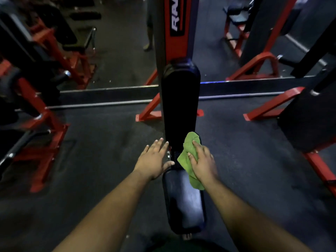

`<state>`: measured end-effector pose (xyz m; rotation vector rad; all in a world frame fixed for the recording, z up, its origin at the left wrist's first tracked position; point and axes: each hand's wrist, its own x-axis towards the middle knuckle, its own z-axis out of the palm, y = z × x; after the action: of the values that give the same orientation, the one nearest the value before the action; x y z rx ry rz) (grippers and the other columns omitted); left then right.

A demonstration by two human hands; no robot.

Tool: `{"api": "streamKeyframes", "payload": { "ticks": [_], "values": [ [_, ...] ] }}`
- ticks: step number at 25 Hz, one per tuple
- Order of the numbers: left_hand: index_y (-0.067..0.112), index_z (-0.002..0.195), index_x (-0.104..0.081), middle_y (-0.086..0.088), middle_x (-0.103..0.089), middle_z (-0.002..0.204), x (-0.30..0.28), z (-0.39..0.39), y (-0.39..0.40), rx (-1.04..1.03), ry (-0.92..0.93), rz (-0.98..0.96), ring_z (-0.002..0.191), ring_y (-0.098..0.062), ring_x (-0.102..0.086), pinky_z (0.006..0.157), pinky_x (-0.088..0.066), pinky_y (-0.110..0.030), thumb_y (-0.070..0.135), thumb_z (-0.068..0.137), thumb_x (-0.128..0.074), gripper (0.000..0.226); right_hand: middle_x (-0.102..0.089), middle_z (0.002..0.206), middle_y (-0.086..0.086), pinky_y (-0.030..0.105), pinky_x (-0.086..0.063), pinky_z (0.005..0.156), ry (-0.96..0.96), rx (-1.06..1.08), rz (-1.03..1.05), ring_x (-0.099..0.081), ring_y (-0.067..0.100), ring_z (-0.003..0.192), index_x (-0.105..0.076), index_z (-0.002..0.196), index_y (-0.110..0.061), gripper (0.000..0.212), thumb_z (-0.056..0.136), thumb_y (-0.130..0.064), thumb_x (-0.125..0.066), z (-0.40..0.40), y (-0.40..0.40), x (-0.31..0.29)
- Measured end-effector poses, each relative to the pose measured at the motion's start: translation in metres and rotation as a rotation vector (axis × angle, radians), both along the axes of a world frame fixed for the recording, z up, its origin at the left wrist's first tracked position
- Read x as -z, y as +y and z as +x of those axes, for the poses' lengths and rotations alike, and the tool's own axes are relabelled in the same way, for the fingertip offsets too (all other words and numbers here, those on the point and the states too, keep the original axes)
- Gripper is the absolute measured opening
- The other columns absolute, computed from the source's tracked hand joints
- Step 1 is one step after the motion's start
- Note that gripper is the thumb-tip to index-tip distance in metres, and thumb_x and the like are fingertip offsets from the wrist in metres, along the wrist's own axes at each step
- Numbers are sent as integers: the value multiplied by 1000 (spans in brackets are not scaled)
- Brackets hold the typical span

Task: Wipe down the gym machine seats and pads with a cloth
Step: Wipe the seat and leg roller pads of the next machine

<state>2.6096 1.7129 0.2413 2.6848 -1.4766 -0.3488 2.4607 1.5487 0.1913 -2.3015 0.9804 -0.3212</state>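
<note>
A black padded bench runs down the middle of the head view, with a long back pad (180,99) beyond a shorter seat pad (183,200). A green cloth (187,155) lies over the gap between the two pads. My right hand (202,162) presses flat on the cloth with its fingers straight. My left hand (154,159) is open with spread fingers, resting against the bench's left edge beside the hinge.
Red-framed machines stand at the left (41,113) and right (272,104). A red and black upright (176,24) rises behind the bench. A mirror with a low ledge (109,95) spans the back. Dark rubber floor (254,160) lies on both sides.
</note>
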Motion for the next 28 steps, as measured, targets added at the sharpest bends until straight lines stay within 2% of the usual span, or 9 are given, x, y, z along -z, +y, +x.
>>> {"api": "streamKeyframes", "payload": {
  "ticks": [8, 11, 14, 16, 18, 20, 23, 26, 28],
  "values": [
    [25, 161, -6, -4, -1, 170, -79, 151, -59, 342, -177, -158, 156, -20, -3, 127, -10, -43, 70, 95, -38, 87, -47, 145, 5, 39, -41, 104, -339, 384, -123, -52, 32, 125, -46, 147, -31, 52, 97, -38, -59, 114, 2, -61],
    [23, 161, -7, -4, 0, 170, -109, 193, -79, 462, -225, -188, 157, -20, -2, 126, -12, -46, 70, 94, -34, 87, -46, 147, 9, 37, -38, 107, -443, 508, -162, -47, 31, 130, -45, 148, -31, 56, 95, -49, -48, 154, 2, -91],
    [21, 161, -11, -4, -4, 170, -137, 231, -115, 607, -284, -254, 156, -20, -6, 125, -15, -48, 69, 92, -32, 87, -42, 152, 10, 41, -34, 113, -513, 627, -190, -39, 30, 137, -42, 150, -33, 58, 95, -49, -42, 197, -14, -117],
    [20, 161, -11, -3, -5, 170, -153, 250, -144, 679, -322, -289, 156, -19, -7, 125, -16, -47, 68, 92, -32, 86, -33, 159, 9, 49, -31, 117, -479, 666, -167, -31, 30, 143, -32, 154, -38, 58, 98, -48, -42, 224, -35, -129],
    [19, 161, -10, -3, -5, 169, -160, 263, -171, 749, -343, -300, 156, -18, -5, 126, -15, -46, 68, 93, -30, 86, -13, 168, 2, 51, -19, 121, -470, 653, -65, -15, 24, 153, -12, 155, -49, 60, 101, -51, -38, 246, -61, -130],
    [14, 161, -16, -5, -12, 168, -157, 272, -195, 884, -351, -343, 155, -18, -10, 125, -18, -47, 69, 94, -30, 87, -8, 169, -2, 46, -13, 123, -561, 666, -94, -10, 20, 154, -1, 153, -54, 62, 98, -60, -30, 260, -79, -118],
    [5, 157, -28, -12, -25, 165, -137, 279, -222, 1044, -264, -483, 154, -23, -20, 124, -22, -47, 67, 93, -46, 91, -32, 161, 9, 40, -26, 117, -681, 782, -159, -32, 27, 146, -16, 155, -46, 63, 96, -62, -33, 267, -96, -77],
    [3, 152, -38, -17, -33, 160, -120, 281, -234, 1092, -198, -635, 151, -30, -28, 122, -26, -50, 60, 93, -59, 85, -43, 153, 14, 32, -30, 115, -766, 985, 82, -41, 29, 140, -37, 152, -23, 71, 94, -64, -34, 255, -81, -1],
    [3, 149, -42, -20, -37, 157, -116, 282, -238, 1147, -185, -703, 150, -34, -31, 119, -32, -55, 53, 94, -63, 77, -40, 155, 12, 38, -26, 121, -788, 1120, 327, -37, 28, 144, -38, 153, -16, 85, 90, -71, -30, 250, -61, 41]
  ]
}}
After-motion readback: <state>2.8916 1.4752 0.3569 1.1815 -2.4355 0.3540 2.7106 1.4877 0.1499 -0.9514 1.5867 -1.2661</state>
